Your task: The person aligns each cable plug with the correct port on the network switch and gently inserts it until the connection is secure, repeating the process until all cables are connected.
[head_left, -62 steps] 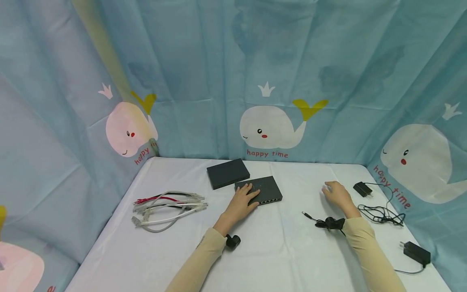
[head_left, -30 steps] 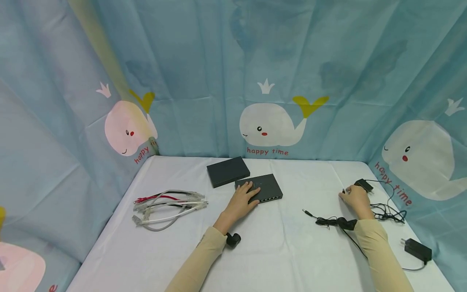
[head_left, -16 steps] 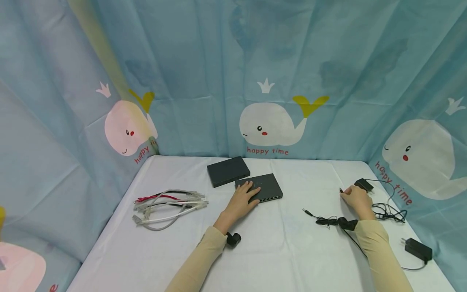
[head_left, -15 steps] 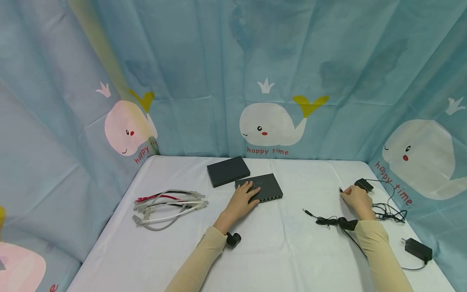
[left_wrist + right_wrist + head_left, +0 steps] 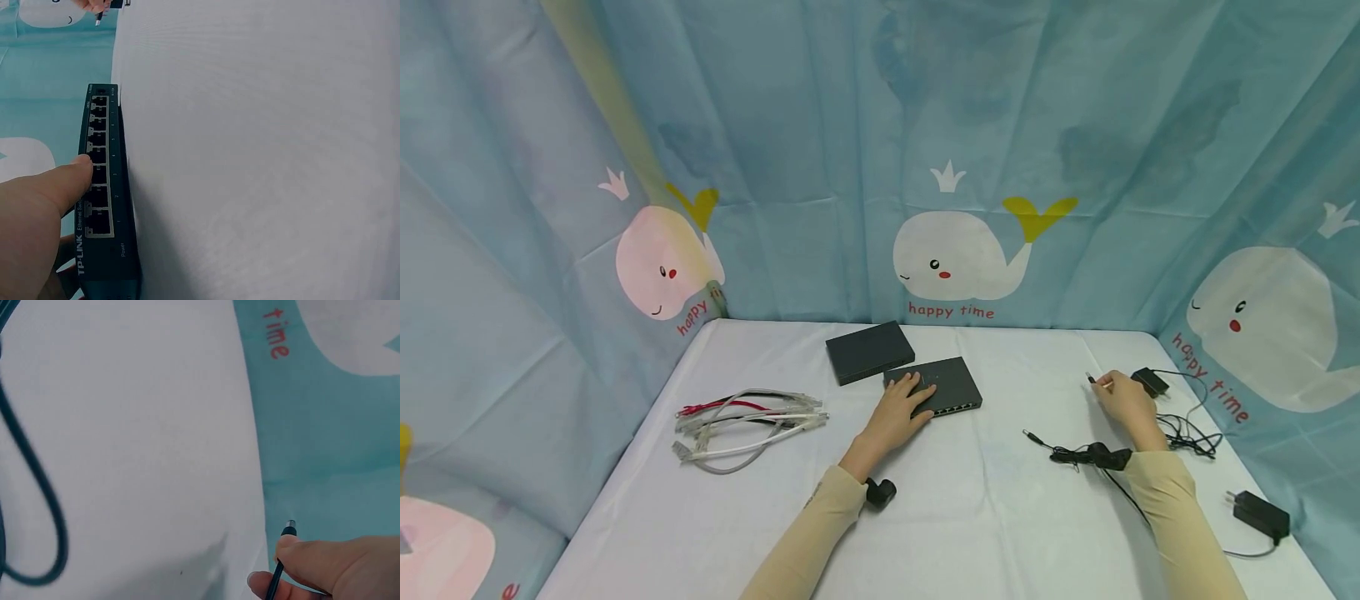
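My left hand [image 5: 895, 417] rests with spread fingers on top of a black Ethernet switch [image 5: 955, 386]. In the left wrist view, the thumb [image 5: 65, 184] lies at the edge of the row of ports on the switch [image 5: 103, 256]. My right hand [image 5: 1126, 402] pinches the barrel plug [image 5: 1091, 378] of a power adapter's cable between thumb and fingers. The metal tip of the plug [image 5: 289, 526] points away from the hand in the right wrist view. Beside that hand lies a black power adapter [image 5: 1150, 382], with its coiled cable [image 5: 1187, 440] to the right.
A second black box [image 5: 870, 352] lies behind the switch. Several network cables [image 5: 748, 429] are bundled at the left. Another power adapter [image 5: 1261, 515] is at the right edge, its lead running under the right forearm to a tied cable with a plug [image 5: 1033, 437].
My right hand has reached right, taken hold of the barrel plug and then moved slightly left and away with it. The coiled cable has shifted left. My left hand stays on the switch.
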{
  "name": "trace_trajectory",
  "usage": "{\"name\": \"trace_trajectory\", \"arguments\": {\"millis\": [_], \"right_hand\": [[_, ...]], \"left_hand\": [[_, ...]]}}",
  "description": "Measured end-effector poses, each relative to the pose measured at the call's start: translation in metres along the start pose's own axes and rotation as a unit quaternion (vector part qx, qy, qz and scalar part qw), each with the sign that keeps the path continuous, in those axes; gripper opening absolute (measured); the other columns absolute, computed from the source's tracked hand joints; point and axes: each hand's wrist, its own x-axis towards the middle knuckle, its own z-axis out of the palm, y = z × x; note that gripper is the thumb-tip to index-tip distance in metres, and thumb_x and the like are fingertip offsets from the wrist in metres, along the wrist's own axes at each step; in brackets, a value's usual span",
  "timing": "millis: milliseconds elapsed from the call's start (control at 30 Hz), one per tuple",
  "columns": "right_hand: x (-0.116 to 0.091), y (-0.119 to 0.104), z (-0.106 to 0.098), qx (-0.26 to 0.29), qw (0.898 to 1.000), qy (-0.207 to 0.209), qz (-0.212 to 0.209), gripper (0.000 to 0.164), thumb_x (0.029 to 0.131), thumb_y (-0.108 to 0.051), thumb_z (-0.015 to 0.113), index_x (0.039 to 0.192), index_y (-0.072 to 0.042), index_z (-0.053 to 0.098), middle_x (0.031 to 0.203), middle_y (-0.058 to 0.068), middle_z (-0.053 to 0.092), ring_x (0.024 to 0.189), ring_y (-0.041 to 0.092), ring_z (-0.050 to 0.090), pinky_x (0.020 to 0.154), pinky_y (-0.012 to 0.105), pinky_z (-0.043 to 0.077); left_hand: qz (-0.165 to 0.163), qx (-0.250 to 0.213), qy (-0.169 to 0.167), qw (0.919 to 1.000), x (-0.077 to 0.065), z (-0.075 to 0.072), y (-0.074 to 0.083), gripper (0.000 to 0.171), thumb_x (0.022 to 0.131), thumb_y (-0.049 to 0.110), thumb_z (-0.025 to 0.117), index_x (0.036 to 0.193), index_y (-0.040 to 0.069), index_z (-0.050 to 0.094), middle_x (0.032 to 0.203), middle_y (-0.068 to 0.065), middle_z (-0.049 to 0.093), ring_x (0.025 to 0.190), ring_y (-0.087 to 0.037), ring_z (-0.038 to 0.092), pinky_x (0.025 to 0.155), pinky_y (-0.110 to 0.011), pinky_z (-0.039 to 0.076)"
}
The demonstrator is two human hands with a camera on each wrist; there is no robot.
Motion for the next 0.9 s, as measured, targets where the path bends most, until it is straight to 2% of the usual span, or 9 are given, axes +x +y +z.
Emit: {"name": "trace_trajectory", "arguments": {"millis": [300, 433, 667, 900], "right_hand": [[0.002, -0.015, 0.001, 0.021, 0.999, 0.007, -0.032, 0.028, 0.095, -0.022, 0.05, 0.101, 0.005, 0.056, 0.099, 0.028, 0.061, 0.083, 0.04, 0.059, 0.062, 0.046, 0.045], [0.003, -0.022, 0.003, 0.032, 0.999, 0.007, -0.039, 0.029, 0.096, -0.021, 0.048, 0.102, 0.007, 0.055, 0.093, 0.027, 0.061, 0.076, 0.036, 0.059, 0.06, 0.043, 0.045], [0.0, -0.038, 0.007, 0.041, 0.997, 0.014, -0.069, 0.031, 0.098, -0.02, 0.045, 0.1, 0.009, 0.054, 0.074, 0.016, 0.055, 0.063, 0.025, 0.051, 0.053, 0.033, 0.039], [-0.003, -0.052, 0.011, 0.051, 0.995, 0.009, -0.09, 0.03, 0.098, -0.02, 0.045, 0.099, 0.009, 0.054, 0.074, 0.015, 0.055, 0.062, 0.022, 0.049, 0.054, 0.033, 0.039]], "left_hand": [[-0.001, -0.001, 0.004, 1.0, -0.002, 0.002, 0.0, 0.051, 0.094, 0.039, 0.052, 0.141, 0.022, 0.042, 0.15, -0.012, 0.029, 0.139, -0.031, 0.023, 0.113, -0.05, 0.018], [-0.004, 0.002, 0.003, 1.0, -0.003, 0.002, 0.0, 0.051, 0.094, 0.039, 0.052, 0.141, 0.023, 0.041, 0.15, -0.011, 0.028, 0.14, -0.03, 0.022, 0.113, -0.049, 0.018], [-0.005, 0.004, 0.002, 1.0, -0.002, 0.003, 0.0, 0.051, 0.094, 0.04, 0.051, 0.141, 0.024, 0.041, 0.15, -0.011, 0.028, 0.14, -0.03, 0.022, 0.113, -0.049, 0.017], [0.003, 0.005, 0.007, 1.0, 0.0, 0.001, 0.0, 0.051, 0.094, 0.04, 0.051, 0.141, 0.022, 0.042, 0.15, -0.012, 0.028, 0.139, -0.03, 0.022, 0.113, -0.05, 0.018]]}}
